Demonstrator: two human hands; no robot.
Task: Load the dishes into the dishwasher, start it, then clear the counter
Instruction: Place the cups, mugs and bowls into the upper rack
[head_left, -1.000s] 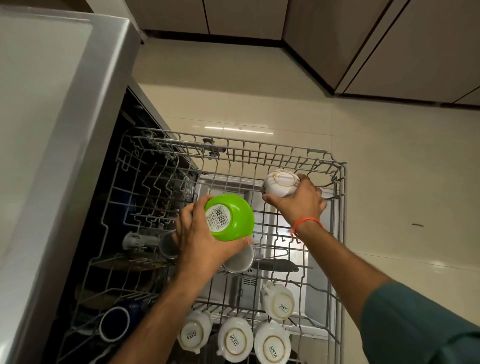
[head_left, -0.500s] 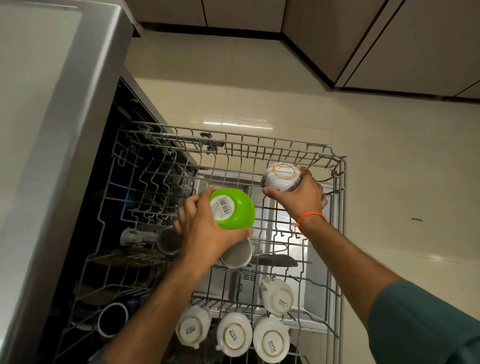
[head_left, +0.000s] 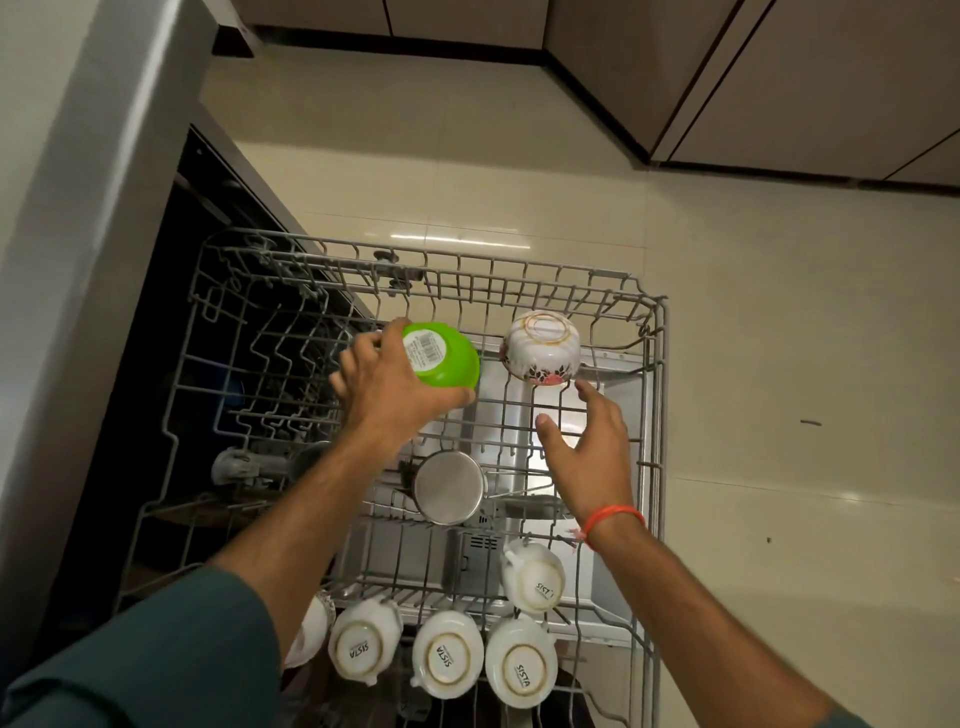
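Note:
The dishwasher's upper wire rack (head_left: 652, 395) is pulled out below me. My left hand (head_left: 387, 387) grips an upside-down green bowl (head_left: 441, 356) over the rack's far middle. To its right a white floral bowl (head_left: 540, 348) sits upside down on the rack near the far right corner. My right hand (head_left: 589, 441) hovers just in front of that bowl, fingers spread, holding nothing. A steel cup (head_left: 449, 486) lies in the rack's middle. Several white cups (head_left: 447, 654) stand upside down along the near edge.
The grey dishwasher body (head_left: 98, 249) rises at the left, with its dark interior behind the rack. The open door's inner panel (head_left: 608, 566) shows beneath the wires. Beige floor tiles (head_left: 779, 389) spread to the right, and brown cabinets (head_left: 805, 78) line the far wall.
My right hand has let go of the floral bowl, which now rests on the rack, and has drawn back. My left hand has carried the green bowl farther back.

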